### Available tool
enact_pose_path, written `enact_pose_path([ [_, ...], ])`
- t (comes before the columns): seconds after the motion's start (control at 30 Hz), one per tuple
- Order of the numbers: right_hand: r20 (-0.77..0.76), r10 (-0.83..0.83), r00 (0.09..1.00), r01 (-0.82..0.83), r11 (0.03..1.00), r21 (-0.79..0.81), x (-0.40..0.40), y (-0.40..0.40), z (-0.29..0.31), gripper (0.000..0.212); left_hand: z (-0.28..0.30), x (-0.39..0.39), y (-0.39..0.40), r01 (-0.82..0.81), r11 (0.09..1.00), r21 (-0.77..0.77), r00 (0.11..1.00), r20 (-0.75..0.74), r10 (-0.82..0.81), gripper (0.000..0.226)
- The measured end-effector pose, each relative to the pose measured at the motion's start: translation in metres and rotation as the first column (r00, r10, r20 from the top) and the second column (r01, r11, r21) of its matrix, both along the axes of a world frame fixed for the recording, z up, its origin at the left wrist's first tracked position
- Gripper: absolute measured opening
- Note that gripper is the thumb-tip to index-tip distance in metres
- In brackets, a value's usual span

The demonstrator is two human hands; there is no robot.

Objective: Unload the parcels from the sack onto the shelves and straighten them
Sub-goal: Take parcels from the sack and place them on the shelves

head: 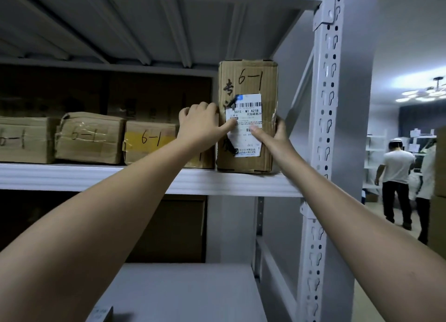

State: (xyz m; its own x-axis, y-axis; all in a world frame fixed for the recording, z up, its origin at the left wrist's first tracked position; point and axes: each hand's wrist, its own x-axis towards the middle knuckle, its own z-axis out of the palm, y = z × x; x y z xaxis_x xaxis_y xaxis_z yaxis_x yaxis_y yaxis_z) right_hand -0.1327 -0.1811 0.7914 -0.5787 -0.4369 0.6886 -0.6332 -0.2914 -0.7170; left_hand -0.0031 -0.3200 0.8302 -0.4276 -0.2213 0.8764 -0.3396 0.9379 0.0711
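Brown cardboard parcel (248, 80) stands upright at the right end of the white shelf (217, 180), just beside the perforated metal upright (324, 133). "6-1" handwritten on its front near the top, torn white shipping label (246, 123) with barcode below that. Left hand (199, 126) clamps the parcel's left edge, fingers curled round the side, thumb stretched across the label. Right hand (272, 135) grips the right edge, fingers wrapped behind the corner, thumb pressed flat on the label front. Both forearms reach up from the bottom of the view. Parcel base sits on the shelf, front bottom edge near the shelf lip. Left of it, a row of lower cardboard boxes on the same shelf: yellow-taped box (149, 141) marked "6-1", partly hidden by the left arm, then a wrinkled taped box (90, 138) also "6-1", then another box (24, 139) cut by the frame edge. Darker cartons behind them, details unclear. Lower shelf (183, 290) below. Far right in the background, a person in a white shirt (397, 174) stands facing away.
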Motion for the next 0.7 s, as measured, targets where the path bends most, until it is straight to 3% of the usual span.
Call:
enact_pose_path([
  [0.27, -0.046, -0.022, 0.999, 0.027, 0.991, 0.127, -0.011, -0.009, -0.009, 0.09, -0.024, -0.002, -0.023, -0.126, 0.988, -0.093, 0.988, 0.08, 0.134, 0.057],
  [0.7, -0.037, -0.12, 0.992, 0.126, 0.968, 0.215, -0.013, -0.016, -0.011, 0.085, -0.036, 0.0, -0.023, -0.161, 0.97, -0.182, 0.973, 0.134, 0.186, 0.065],
])
